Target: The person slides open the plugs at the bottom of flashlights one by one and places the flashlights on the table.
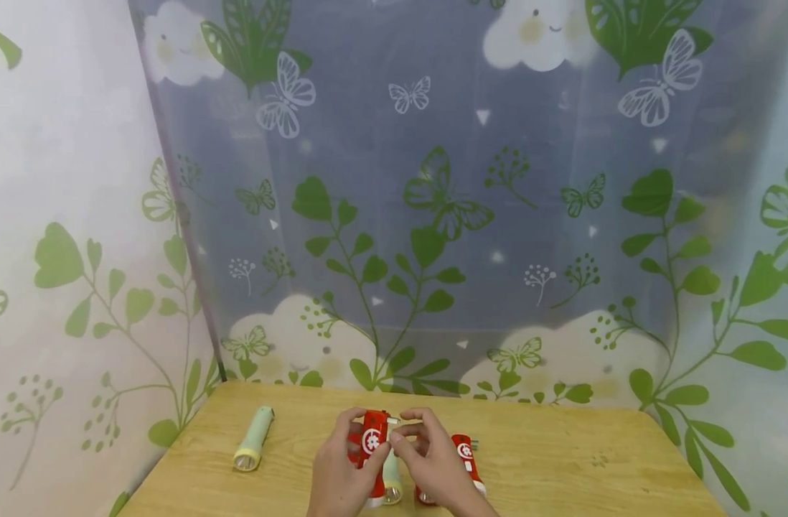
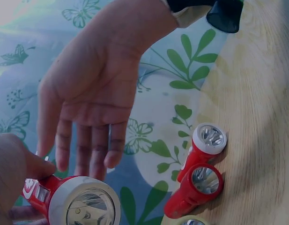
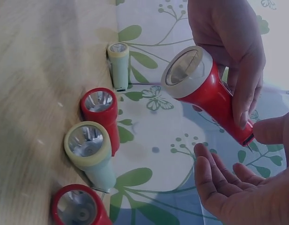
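My left hand grips a red flashlight with a white head, fingers and thumb round its body. In the right wrist view the lens of this flashlight tilts up to the left, its tail with thin metal prongs down at the right. Close to that tail is my right hand, its thumb tip right at the end and its fingers loosely extended below. The left wrist view shows the right hand with palm facing the camera and fingers relaxed.
On the wooden table a pale green flashlight lies at the left. Behind the hands are another green flashlight and red ones, including one with a white head at the right. A patterned curtain encloses the table.
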### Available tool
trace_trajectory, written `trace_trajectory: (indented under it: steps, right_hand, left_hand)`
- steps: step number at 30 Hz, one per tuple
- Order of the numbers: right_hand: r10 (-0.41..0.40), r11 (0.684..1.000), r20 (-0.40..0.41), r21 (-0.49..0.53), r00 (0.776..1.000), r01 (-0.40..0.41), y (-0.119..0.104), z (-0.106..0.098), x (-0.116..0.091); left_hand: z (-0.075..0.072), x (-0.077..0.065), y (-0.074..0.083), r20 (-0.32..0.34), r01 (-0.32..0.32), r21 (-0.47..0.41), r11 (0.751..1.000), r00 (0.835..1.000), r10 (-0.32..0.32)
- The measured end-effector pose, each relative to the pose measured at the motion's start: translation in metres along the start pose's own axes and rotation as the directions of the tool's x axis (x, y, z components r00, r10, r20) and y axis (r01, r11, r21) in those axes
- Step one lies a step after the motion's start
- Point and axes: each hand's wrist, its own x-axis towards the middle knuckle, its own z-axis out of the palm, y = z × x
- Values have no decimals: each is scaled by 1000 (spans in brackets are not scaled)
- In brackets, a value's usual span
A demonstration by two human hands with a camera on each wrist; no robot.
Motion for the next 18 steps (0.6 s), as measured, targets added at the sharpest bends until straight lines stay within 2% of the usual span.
trace_trajectory:
  steps: [7, 18]
  right_hand:
    - [35, 999, 22, 13, 999, -36, 15, 8, -8]
    - [74, 997, 78, -32, 994, -72, 20, 27, -17]
  left_hand:
    - [-4, 1, -6, -76, 58, 41, 997, 996, -55]
    - [-10, 4, -13, -88, 114, -13, 993, 990, -114]
